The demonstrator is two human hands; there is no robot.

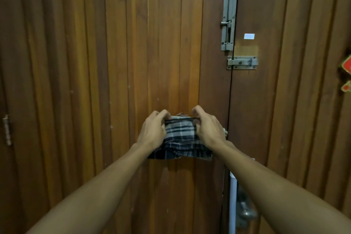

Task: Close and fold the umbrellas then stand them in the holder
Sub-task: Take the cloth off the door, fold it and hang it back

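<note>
A folded umbrella (180, 137) with grey, white and dark plaid fabric is held out in front of me at chest height, close to a wooden door. My left hand (153, 131) grips its left side, fingers curled over the top edge. My right hand (207, 129) grips its right side the same way. The fabric bunches between the two hands and hangs loose below them. The umbrella's handle and shaft are hidden. No holder is in view.
A brown wooden double door (114, 62) fills the view. Metal slide bolts (228, 17) and a latch (242, 62) sit at its centre seam, upper right. A door handle (245, 213) is at lower right. A red ornament (346, 74) hangs at the right edge.
</note>
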